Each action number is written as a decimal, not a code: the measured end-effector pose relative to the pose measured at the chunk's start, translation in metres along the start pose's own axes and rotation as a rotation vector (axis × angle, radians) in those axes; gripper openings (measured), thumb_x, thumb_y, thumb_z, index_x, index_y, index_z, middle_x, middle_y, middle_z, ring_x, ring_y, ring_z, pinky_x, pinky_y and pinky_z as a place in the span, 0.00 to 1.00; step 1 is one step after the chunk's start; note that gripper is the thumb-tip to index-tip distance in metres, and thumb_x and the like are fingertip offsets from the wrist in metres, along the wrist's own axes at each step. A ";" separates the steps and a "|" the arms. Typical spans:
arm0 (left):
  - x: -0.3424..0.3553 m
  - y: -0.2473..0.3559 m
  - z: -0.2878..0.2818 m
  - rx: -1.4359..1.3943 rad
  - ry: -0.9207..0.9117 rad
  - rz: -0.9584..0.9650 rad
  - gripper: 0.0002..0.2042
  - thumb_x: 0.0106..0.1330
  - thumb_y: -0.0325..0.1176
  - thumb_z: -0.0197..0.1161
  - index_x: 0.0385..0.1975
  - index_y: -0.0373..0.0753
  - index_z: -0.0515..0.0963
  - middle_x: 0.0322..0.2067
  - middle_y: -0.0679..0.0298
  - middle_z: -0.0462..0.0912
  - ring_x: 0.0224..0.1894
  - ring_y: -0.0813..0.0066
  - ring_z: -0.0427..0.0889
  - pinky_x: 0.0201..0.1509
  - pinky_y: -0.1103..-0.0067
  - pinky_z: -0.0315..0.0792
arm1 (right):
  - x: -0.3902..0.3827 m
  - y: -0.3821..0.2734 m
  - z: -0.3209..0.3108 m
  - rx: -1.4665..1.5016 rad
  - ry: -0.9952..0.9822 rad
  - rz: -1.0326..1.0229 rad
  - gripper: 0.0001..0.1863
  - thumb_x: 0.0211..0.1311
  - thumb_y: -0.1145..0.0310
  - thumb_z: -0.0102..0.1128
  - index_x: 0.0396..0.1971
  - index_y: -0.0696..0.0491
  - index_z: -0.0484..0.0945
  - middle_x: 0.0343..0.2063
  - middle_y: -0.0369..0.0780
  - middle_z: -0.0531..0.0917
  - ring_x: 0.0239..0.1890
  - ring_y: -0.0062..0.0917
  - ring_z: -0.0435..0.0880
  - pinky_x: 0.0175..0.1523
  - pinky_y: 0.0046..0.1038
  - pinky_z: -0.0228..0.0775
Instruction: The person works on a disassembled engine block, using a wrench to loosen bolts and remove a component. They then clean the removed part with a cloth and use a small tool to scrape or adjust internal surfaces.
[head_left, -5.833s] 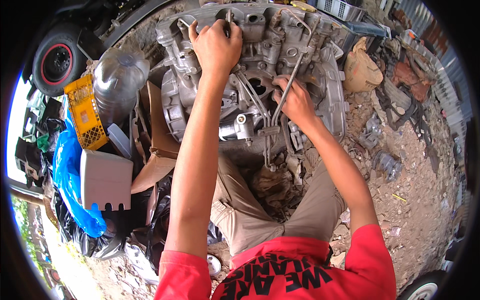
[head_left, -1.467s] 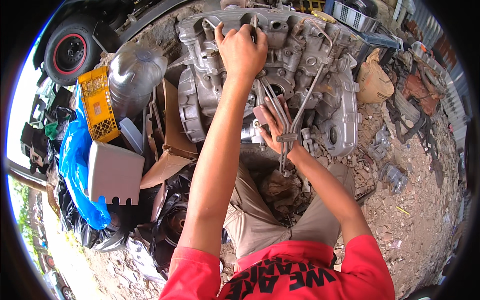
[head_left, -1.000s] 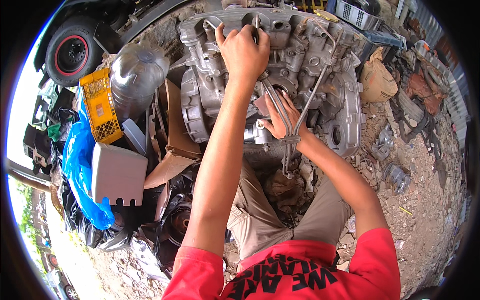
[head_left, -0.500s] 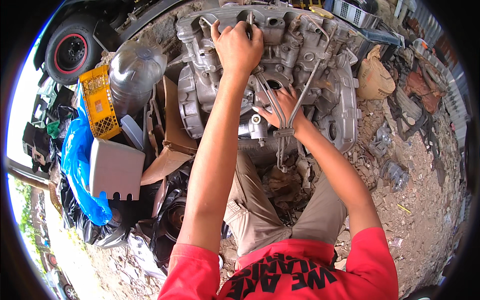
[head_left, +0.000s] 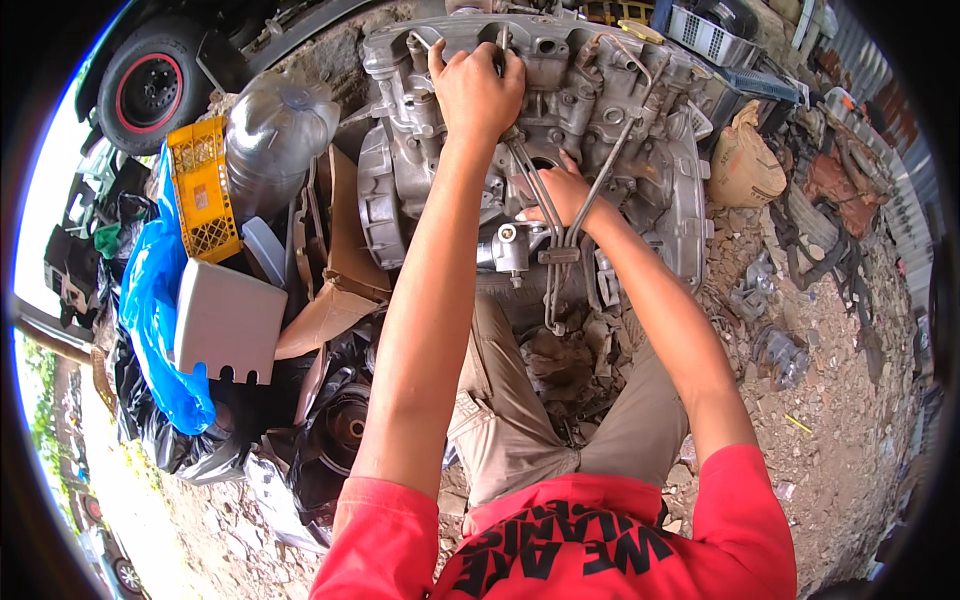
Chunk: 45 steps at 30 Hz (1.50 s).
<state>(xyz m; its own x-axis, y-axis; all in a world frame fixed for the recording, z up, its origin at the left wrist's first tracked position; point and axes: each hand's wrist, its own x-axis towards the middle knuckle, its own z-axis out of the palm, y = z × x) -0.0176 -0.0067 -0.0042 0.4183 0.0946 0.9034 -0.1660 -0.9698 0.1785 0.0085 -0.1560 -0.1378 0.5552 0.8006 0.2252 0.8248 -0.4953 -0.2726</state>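
Note:
A large grey metal engine block (head_left: 640,180) with cast ports fills the area before me. At its upper edge, my left hand (head_left: 482,92) has its fingers curled round a thin metal pipe (head_left: 504,36), whose end sticks up beside them. Several bent metal pipes (head_left: 597,196) run down the block's front, joined by a small clamp (head_left: 558,256). Behind these pipes is my right hand (head_left: 568,192), close to a round opening; its thumb and one finger are stretched out, while the other fingers are hidden. A cylindrical metal fitting (head_left: 510,245) stands out just left of the clamp.
At left lie a cardboard box (head_left: 350,230), a yellow crate (head_left: 203,195), a clear plastic bottle (head_left: 275,135), a beige plastic box (head_left: 232,320) and a blue bag (head_left: 150,310). A sack (head_left: 748,165) sits right of the block, on rubble-strewn ground (head_left: 840,440).
My right hand's fingers, spread apart before, now show less and sit further behind the pipes. My left hand stays at the block's upper edge. The whole view has shifted slightly.

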 end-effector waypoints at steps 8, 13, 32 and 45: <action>0.001 0.001 0.000 -0.038 0.005 -0.015 0.16 0.64 0.42 0.56 0.25 0.35 0.82 0.19 0.54 0.81 0.32 0.55 0.83 0.71 0.60 0.55 | -0.019 0.015 0.007 0.384 0.211 -0.079 0.23 0.62 0.51 0.65 0.36 0.60 0.80 0.25 0.49 0.81 0.38 0.45 0.81 0.78 0.49 0.35; 0.000 -0.004 0.002 -0.057 0.051 -0.004 0.16 0.64 0.42 0.57 0.26 0.36 0.83 0.18 0.56 0.81 0.32 0.57 0.83 0.71 0.61 0.55 | -0.023 0.014 -0.022 1.187 0.738 0.162 0.19 0.74 0.58 0.55 0.52 0.58 0.81 0.38 0.41 0.88 0.45 0.26 0.86 0.57 0.31 0.73; 0.002 0.002 0.000 -0.041 0.000 -0.012 0.18 0.64 0.45 0.57 0.29 0.34 0.84 0.21 0.53 0.83 0.32 0.54 0.83 0.71 0.62 0.54 | -0.059 -0.012 0.031 -0.249 0.544 -0.235 0.15 0.67 0.69 0.54 0.51 0.55 0.79 0.52 0.47 0.83 0.64 0.40 0.73 0.73 0.53 0.51; 0.005 0.002 -0.001 -0.025 0.000 0.006 0.17 0.63 0.42 0.56 0.28 0.33 0.83 0.21 0.49 0.82 0.33 0.53 0.84 0.72 0.60 0.54 | -0.048 0.012 -0.017 -0.341 0.568 -0.125 0.16 0.59 0.68 0.57 0.47 0.49 0.84 0.48 0.47 0.78 0.51 0.41 0.75 0.56 0.43 0.62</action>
<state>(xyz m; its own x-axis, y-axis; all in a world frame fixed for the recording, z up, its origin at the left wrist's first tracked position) -0.0170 -0.0084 0.0009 0.4170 0.0888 0.9046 -0.1907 -0.9645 0.1826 -0.0060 -0.2058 -0.1358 0.3460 0.6038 0.7181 0.8224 -0.5635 0.0775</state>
